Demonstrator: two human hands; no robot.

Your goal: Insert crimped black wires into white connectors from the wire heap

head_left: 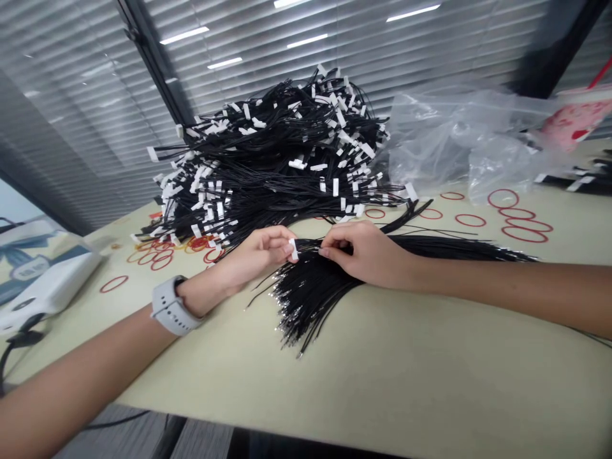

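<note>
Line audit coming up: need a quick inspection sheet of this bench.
surface: pale beige tabletop, wires and bands lying on it
job's things: white connector at the top of a black wire bundle, metal-tipped ends fanned toward the near edge; behind, a large pile of black wires with white connectors
clutter: red rubber bands, clear plastic bag, white device
grippers: none; left hand pinches the connector, right hand pinches the bundle
cables: black cord near the white device
surroundings: slatted blinds, pink printed item
</note>
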